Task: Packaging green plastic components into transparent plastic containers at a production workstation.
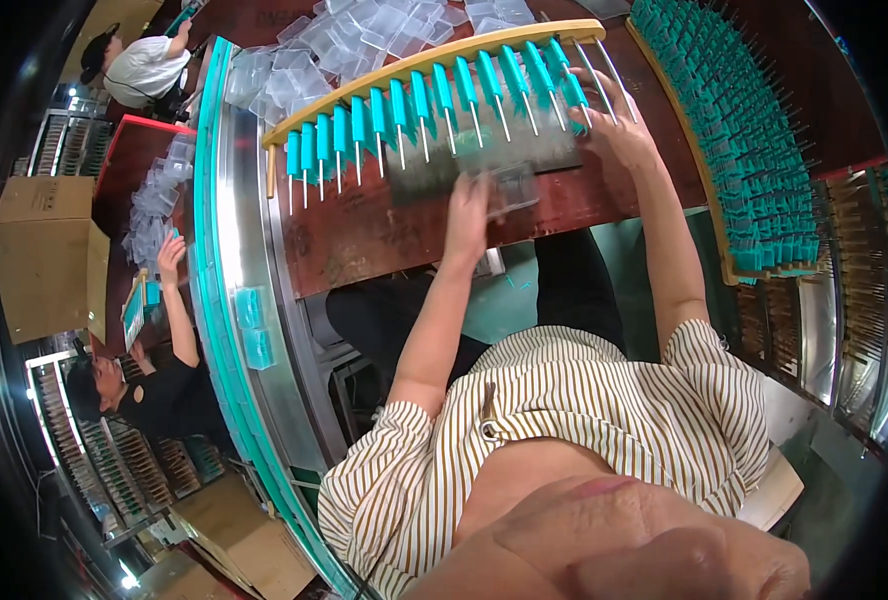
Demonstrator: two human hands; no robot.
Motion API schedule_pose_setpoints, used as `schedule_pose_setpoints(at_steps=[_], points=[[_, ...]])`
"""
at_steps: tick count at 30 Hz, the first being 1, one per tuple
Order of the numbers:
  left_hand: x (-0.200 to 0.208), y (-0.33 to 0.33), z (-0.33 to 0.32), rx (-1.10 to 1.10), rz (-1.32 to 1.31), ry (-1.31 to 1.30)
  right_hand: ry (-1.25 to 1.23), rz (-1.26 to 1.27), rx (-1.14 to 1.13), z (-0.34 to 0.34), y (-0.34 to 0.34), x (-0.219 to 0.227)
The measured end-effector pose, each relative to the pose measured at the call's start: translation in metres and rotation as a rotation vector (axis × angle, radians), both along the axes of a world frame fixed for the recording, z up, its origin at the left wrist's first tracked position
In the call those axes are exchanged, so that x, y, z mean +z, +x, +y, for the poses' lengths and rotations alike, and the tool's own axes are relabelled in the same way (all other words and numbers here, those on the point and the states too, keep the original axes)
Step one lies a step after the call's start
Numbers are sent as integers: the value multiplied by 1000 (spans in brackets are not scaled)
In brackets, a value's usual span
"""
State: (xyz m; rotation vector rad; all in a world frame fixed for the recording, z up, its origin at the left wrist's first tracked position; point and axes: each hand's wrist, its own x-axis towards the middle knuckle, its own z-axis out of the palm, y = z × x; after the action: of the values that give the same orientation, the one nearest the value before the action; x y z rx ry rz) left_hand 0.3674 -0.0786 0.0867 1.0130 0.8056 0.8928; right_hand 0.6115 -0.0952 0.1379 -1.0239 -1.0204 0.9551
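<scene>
A wooden bar (434,60) holds a row of metal rods with teal sleeve-like pieces (419,95) on them, over the dark red table. My right hand (619,130) is at the bar's right end, fingers curled around the last teal piece (572,92); two bare rods (619,78) stand beside it. Below the row, my left hand (469,205) is closed at the edge of a clear plastic box (514,190). Both that hand and the box are smeared by motion. A dark flat plate (414,180) lies beneath them.
Clear plastic boxes (364,35) are heaped behind the bar. A rack packed with teal pieces (739,140) stands at the right. Along my left runs a conveyor with teal edges (254,230), carrying teal items in clear boxes (254,328). Beyond it, a person in black (169,390) works.
</scene>
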Motion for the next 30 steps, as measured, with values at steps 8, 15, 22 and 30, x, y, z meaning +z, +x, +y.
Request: schedule_pose_setpoints(at_steps=[8,15,22,30], points=[[1,91,8,-117,-101,-72,30,-47,14,-8,-6,-2],[11,74,-10,-163,-363,-338,130,-1,64,-56,-37,-6],[26,63,-20,-93,-350,-226,267,-243,-17,-58,-40,-31],[-6,60,2,-81,-293,-200,178,-174,-76,-29,-41,-50]])
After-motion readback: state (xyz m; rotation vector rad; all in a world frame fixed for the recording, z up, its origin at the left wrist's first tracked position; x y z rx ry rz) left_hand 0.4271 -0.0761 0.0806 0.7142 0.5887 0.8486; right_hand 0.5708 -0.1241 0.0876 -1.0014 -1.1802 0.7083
